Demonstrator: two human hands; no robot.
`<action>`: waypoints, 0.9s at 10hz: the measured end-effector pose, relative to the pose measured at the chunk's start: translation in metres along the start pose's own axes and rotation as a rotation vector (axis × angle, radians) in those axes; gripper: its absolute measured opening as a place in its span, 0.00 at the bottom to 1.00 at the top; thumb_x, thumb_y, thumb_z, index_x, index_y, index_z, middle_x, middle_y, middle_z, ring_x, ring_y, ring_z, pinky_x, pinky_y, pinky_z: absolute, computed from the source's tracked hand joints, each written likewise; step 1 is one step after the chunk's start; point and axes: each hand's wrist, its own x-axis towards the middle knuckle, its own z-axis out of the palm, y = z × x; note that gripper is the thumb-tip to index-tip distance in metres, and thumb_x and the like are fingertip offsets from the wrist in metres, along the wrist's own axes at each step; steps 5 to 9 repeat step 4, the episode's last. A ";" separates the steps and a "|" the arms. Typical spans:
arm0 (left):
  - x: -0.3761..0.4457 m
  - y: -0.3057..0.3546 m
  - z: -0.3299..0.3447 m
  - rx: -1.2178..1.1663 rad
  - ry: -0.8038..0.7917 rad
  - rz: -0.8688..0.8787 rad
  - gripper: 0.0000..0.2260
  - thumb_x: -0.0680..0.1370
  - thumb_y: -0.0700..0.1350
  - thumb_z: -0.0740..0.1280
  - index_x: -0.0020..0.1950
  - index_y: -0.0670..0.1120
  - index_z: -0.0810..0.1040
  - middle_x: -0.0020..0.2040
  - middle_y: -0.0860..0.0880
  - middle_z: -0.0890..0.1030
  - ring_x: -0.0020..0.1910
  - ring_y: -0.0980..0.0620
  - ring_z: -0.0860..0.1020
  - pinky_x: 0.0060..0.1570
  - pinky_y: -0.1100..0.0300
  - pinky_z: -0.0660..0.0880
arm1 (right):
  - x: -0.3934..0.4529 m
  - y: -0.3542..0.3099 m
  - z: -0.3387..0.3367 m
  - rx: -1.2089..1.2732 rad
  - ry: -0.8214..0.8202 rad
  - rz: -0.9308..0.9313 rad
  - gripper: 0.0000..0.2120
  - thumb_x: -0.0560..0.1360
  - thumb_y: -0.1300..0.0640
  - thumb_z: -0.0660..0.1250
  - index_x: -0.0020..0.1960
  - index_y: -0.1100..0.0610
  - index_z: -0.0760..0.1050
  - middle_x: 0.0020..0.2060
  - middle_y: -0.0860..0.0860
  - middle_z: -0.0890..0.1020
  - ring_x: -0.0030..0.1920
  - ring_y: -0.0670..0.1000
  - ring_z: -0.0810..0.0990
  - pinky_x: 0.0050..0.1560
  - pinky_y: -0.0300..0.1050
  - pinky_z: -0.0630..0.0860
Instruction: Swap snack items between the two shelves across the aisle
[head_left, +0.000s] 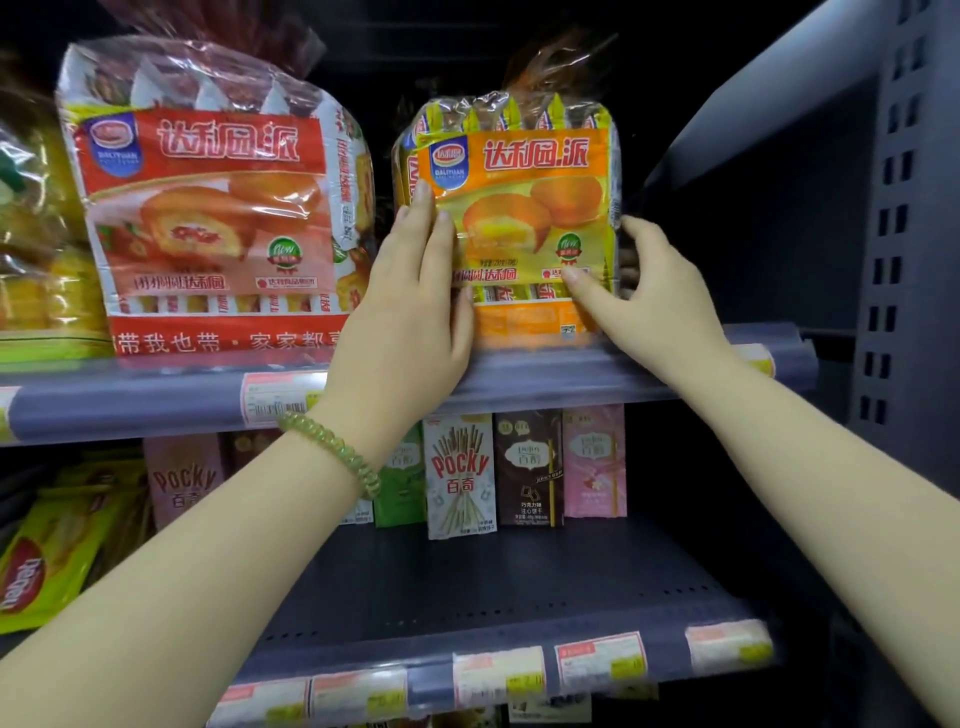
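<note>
An orange and yellow bag of cake pies (524, 208) stands upright on the upper shelf (571, 379), near its right end. My left hand (410, 306), with a green bead bracelet on the wrist, presses flat against the bag's left side and lower front. My right hand (649, 296) grips the bag's right edge, thumb on the front and fingers behind. A larger red bag of the same brand (208, 208) stands to the left on the same shelf.
Yellow packs (36, 249) fill the upper shelf's far left. Pocky boxes (460, 475) stand at the back of the lower shelf (493, 597), with yellow-green bags (57, 551) at its left. A grey perforated upright (898, 234) borders the right side.
</note>
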 end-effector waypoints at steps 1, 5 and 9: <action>0.001 0.001 -0.002 -0.005 -0.029 0.001 0.25 0.83 0.45 0.57 0.77 0.35 0.59 0.79 0.37 0.55 0.78 0.41 0.57 0.76 0.51 0.58 | -0.001 -0.002 0.001 -0.034 0.049 -0.032 0.31 0.74 0.46 0.69 0.71 0.60 0.67 0.63 0.57 0.74 0.64 0.54 0.73 0.65 0.42 0.70; -0.027 0.022 -0.025 -0.192 -0.119 -0.085 0.28 0.83 0.49 0.58 0.80 0.43 0.53 0.81 0.46 0.52 0.80 0.50 0.52 0.73 0.64 0.50 | -0.060 -0.011 -0.025 0.030 0.203 -0.287 0.21 0.75 0.56 0.68 0.65 0.64 0.73 0.59 0.52 0.74 0.59 0.41 0.68 0.61 0.21 0.60; -0.027 0.022 -0.025 -0.192 -0.119 -0.085 0.28 0.83 0.49 0.58 0.80 0.43 0.53 0.81 0.46 0.52 0.80 0.50 0.52 0.73 0.64 0.50 | -0.060 -0.011 -0.025 0.030 0.203 -0.287 0.21 0.75 0.56 0.68 0.65 0.64 0.73 0.59 0.52 0.74 0.59 0.41 0.68 0.61 0.21 0.60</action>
